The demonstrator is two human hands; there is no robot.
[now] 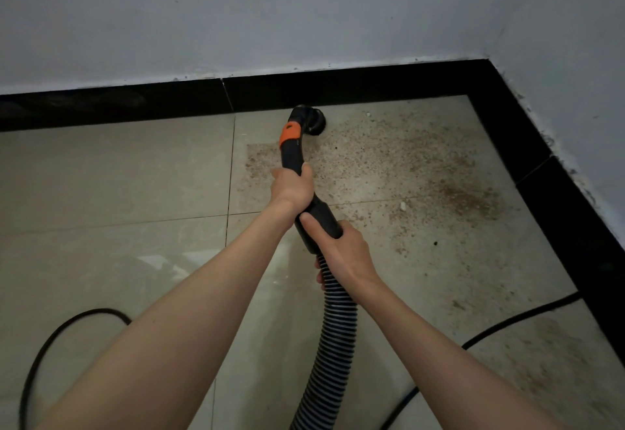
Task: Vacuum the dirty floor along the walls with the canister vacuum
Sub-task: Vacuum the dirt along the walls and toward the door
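Here I have both hands on the black plastic vacuum wand with its orange collar, because 2 grips let me steer the tip precisely against the wall. My left hand is wrapped around the wand's upper tube, nearer the nozzle, so it aims and presses. My right hand is curled around the thick rear cuff where the ribbed black-and-grey hose begins, taking the hose's weight so it does not drag the tip off line.

The round black nozzle head sits on the pale glossy floor tiles, right up against the black skirting board, since grit collects in that seam. The brown gritty dirt patch spreads to the right of the nozzle toward the corner, with a small white pebble in it, so I judge most of the sweep is left. A thin black power cable crosses the dirty area behind me; I should mind it. The canister is out of view.
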